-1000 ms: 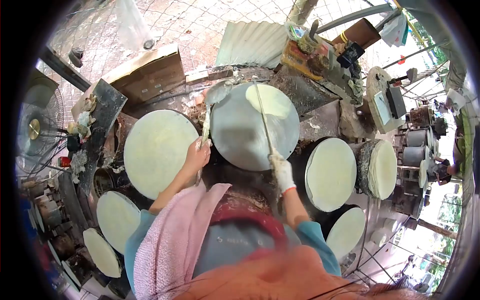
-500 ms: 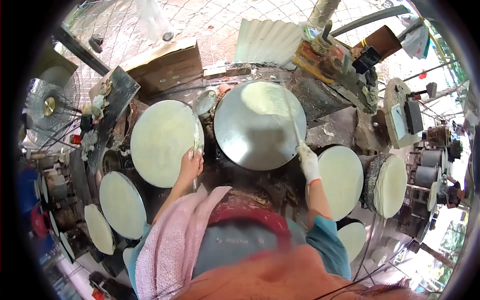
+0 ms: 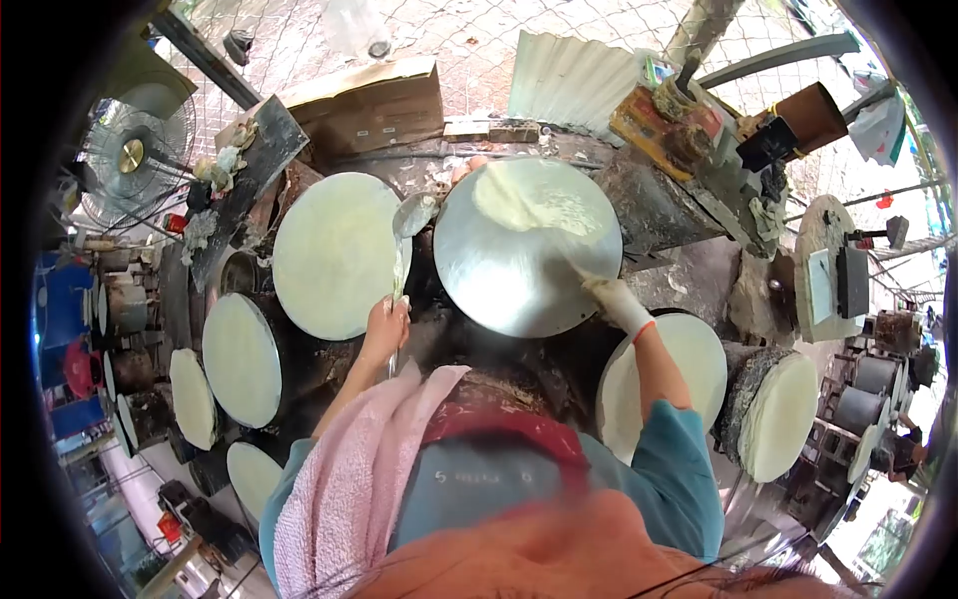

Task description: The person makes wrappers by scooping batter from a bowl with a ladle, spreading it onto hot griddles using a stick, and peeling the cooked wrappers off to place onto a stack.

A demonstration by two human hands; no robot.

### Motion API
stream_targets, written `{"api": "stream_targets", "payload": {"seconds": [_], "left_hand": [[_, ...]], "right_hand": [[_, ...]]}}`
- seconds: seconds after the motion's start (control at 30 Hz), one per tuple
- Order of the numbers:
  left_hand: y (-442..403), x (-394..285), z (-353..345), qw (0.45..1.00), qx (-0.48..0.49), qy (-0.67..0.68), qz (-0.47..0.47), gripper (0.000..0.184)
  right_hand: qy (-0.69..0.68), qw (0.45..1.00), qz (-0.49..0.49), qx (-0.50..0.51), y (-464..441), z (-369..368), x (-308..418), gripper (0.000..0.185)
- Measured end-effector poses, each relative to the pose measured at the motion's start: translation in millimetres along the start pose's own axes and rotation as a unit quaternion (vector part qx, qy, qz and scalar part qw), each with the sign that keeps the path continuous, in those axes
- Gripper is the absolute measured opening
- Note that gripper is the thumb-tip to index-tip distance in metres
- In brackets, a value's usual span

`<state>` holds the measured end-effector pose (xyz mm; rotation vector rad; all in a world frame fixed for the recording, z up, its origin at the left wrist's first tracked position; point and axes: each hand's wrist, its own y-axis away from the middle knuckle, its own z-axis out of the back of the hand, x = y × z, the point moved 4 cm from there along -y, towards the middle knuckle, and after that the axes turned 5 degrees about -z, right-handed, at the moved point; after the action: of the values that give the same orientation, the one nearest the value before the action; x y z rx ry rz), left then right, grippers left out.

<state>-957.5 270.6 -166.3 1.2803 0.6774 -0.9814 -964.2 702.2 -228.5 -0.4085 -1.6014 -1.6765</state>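
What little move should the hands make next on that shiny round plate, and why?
Probably sweep the stick in the right hand nearer the body: the pale batter covers only the round plate's far part, leaving its near half bare.

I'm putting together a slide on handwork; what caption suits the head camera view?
Left hand holding a ladle, gloved right hand at a metal disc partly coated with pale paste.

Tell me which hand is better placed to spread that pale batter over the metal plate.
Right hand, probably: it is at the metal plate, its blurred stick toward the batter. The left hand holds a ladle off to the side.
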Motion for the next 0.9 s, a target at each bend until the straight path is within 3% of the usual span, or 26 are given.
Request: {"api": "stream_targets", "payload": {"seconds": [0.13, 0.2, 0.27, 0.3, 0.37, 0.47, 0.57, 0.67, 0.7, 0.8, 0.9], "left_hand": [[7, 18, 6, 0.999, -0.035, -0.008, 0.012, 0.025], [7, 22, 9, 0.998, -0.056, -0.015, 0.023, 0.024], [0, 23, 11, 0.998, -0.058, -0.034, 0.004, 0.023], [-7, 25, 11, 0.997, -0.062, -0.041, -0.005, 0.023], [-24, 30, 15, 0.994, -0.061, -0.087, -0.006, 0.023], [-61, 41, 16, 0.913, -0.109, -0.332, -0.212, 0.025], [-79, 22, 3, 0.9, -0.083, -0.387, -0.184, 0.029], [-89, 14, -6, 0.869, -0.054, -0.466, -0.157, 0.03], [-88, 12, -8, 0.861, -0.045, -0.482, -0.154, 0.028], [-67, 9, -7, 0.838, -0.01, -0.528, -0.137, 0.028], [-36, 15, 7, 0.829, 0.032, -0.543, -0.127, 0.028]], "right_hand": [[0.014, 0.999, 0.006, 0.039, 19, -12, 5, 0.04], [0.151, 0.986, 0.075, 0.005, 4, 17, -4, 0.041], [0.146, 0.982, 0.097, -0.071, -14, 38, 8, 0.04], [0.114, 0.985, 0.117, -0.052, -28, 44, 7, 0.04], [0.127, 0.987, 0.089, 0.032, -28, 29, 8, 0.04], [0.085, 0.989, 0.056, 0.107, 6, 3, 19, 0.037], [0.137, 0.984, -0.037, 0.106, 15, 29, -3, 0.04], [0.01, 0.996, 0.085, -0.026, -12, 53, -14, 0.042], [0.033, 0.993, 0.104, -0.036, -8, 48, 3, 0.041], [0.021, 0.982, 0.146, 0.116, -49, 18, -16, 0.04], [0.042, 0.989, -0.027, 0.138, 16, -8, 16, 0.036]]}}
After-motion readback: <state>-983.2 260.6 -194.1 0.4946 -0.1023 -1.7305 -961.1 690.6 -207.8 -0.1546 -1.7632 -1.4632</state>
